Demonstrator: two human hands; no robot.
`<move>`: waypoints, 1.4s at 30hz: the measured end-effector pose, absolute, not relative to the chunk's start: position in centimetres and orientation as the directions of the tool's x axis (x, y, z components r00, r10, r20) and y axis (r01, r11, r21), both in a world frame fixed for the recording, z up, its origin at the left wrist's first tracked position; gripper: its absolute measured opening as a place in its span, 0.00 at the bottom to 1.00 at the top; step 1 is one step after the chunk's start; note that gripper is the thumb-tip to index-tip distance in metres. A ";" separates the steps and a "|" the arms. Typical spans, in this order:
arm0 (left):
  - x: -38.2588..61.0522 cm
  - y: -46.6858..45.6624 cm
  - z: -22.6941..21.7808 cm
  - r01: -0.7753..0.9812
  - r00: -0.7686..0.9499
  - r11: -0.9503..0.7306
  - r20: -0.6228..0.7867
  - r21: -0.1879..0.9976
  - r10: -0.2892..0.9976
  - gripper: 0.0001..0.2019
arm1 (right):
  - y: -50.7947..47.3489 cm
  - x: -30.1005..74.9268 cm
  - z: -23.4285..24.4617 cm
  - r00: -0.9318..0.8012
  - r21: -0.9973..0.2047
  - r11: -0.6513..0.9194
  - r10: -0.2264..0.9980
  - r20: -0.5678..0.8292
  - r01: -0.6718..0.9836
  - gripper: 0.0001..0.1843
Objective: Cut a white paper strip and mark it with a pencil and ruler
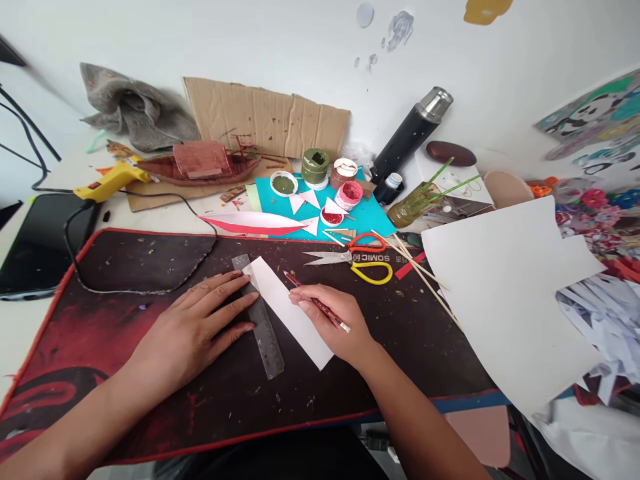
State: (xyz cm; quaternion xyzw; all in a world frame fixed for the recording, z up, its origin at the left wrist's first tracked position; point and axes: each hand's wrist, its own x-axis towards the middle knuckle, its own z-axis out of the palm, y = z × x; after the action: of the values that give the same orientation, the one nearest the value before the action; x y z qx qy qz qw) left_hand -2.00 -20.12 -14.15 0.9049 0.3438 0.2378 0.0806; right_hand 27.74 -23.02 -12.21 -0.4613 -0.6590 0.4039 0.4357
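Observation:
My left hand (200, 327) lies flat with fingers stretched out, pressing a clear plastic ruler (267, 343) onto the dark desk mat (125, 293). A white paper strip (280, 300) lies slanted along the ruler's right edge. My right hand (335, 320) is closed round a red pencil (325, 312) and rests on the strip, the pencil tip pointing up-left near the ruler.
Scissors (363, 260) with red and yellow handles lie beyond the strip. A large white sheet (505, 293) covers the right. Paint pots (316, 165), teal paper (375, 217), thin wooden sticks (425, 277), a model boat (200, 165), a yellow glue gun (110, 181), its cable and a black flask (410, 133) stand behind.

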 end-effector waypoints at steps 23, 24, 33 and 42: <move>-2.0 -20.2 -14.0 0.588 0.640 -0.732 0.355 0.344 0.681 0.22 | -23.1 27.7 -12.1 -0.195 -0.942 0.225 0.964 0.178 0.248 0.10; -2.0 -20.2 -14.0 0.587 0.641 -0.732 0.354 0.345 0.681 0.22 | -23.1 27.8 -12.1 -0.196 -0.942 0.225 0.964 0.178 0.250 0.10; -1.9 -20.2 -14.0 0.593 0.627 -0.719 0.352 0.362 0.695 0.24 | -23.0 27.9 -12.0 -0.200 -0.939 0.235 0.962 0.187 0.250 0.10; -1.9 -20.2 -14.0 0.594 0.628 -0.717 0.348 0.365 0.696 0.24 | -23.0 27.8 -12.0 -0.202 -0.941 0.228 0.963 0.179 0.252 0.10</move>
State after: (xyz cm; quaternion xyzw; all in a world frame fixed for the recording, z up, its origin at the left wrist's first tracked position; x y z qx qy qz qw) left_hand -1.94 -20.20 -13.95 0.8957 0.3600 0.2375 0.1083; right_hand 27.82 -23.00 -11.95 -0.4633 -0.6555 0.4140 0.4292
